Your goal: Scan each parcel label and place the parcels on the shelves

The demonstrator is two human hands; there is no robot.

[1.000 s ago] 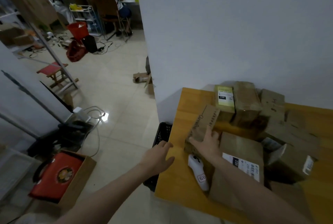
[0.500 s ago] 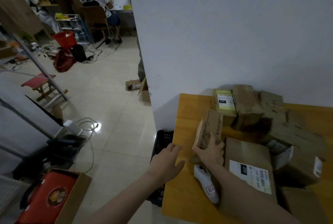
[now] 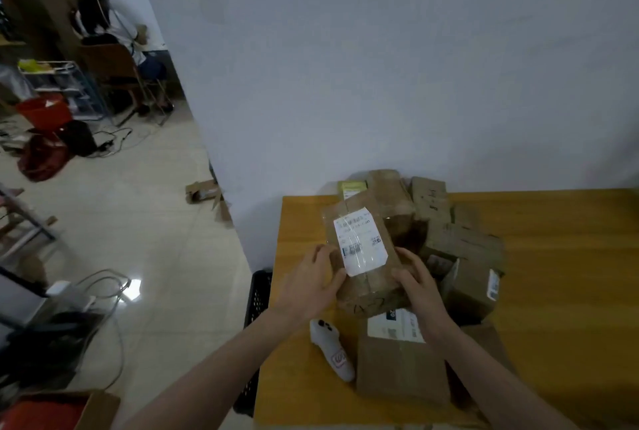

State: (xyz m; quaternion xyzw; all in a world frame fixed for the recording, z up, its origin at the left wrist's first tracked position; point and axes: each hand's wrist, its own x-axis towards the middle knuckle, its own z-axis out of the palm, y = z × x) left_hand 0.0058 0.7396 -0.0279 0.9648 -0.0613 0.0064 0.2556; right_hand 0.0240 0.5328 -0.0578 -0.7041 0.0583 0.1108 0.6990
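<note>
I hold a brown cardboard parcel [image 3: 363, 277] above the wooden table [image 3: 560, 284], its white shipping label [image 3: 359, 239] turned up toward me. My left hand [image 3: 311, 282] grips its left side and my right hand [image 3: 416, 282] grips its right side. A white handheld scanner [image 3: 332, 350] lies on the table just below my hands. Several more cardboard parcels [image 3: 463, 243] are heaped against the wall behind and to the right. A flat box with a white label [image 3: 397, 357] lies under my right wrist.
A black crate [image 3: 257, 294] stands on the floor against the table's left edge. A cardboard box with a red item [image 3: 52, 409] sits at bottom left among cables. A person sits on a chair [image 3: 114, 66] far back left. Grey wall right behind the table.
The parcel that my right hand tipped up at the pile's edge is now lifted and turned label-up. My left hand has come from the table's edge to its left side.
</note>
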